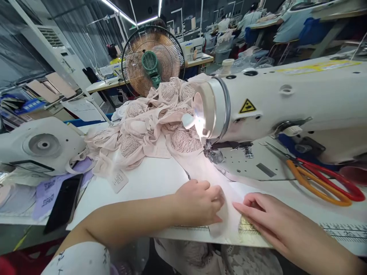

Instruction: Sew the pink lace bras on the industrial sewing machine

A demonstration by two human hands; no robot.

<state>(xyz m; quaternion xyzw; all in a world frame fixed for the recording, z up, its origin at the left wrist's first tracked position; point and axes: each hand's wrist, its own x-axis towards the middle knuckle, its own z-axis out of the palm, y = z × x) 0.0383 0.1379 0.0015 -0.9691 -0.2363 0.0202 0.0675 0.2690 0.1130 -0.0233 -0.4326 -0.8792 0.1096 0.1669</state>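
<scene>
A pale pink bra (186,143) lies partly under the needle area of the white sewing machine (258,103), and its smooth fabric (225,191) runs down to the table's front edge. My left hand (200,202) is closed over this fabric, its fingers curled and fingertips hidden. A small dark pointed thing (187,175) shows just beyond its knuckles; I cannot tell whether the hand holds it. To the right, my right hand (263,215) pinches the fabric's edge between thumb and fingers. The machine's lamp lights the area around the needle.
Behind the fabric rises a heap of pink lace bras (137,126). Scissors (321,179) with orange and red handles rest right of the machine bed. A phone (64,202) lies at left by another white machine (43,147). A fan (153,61) stands behind; people work farther back.
</scene>
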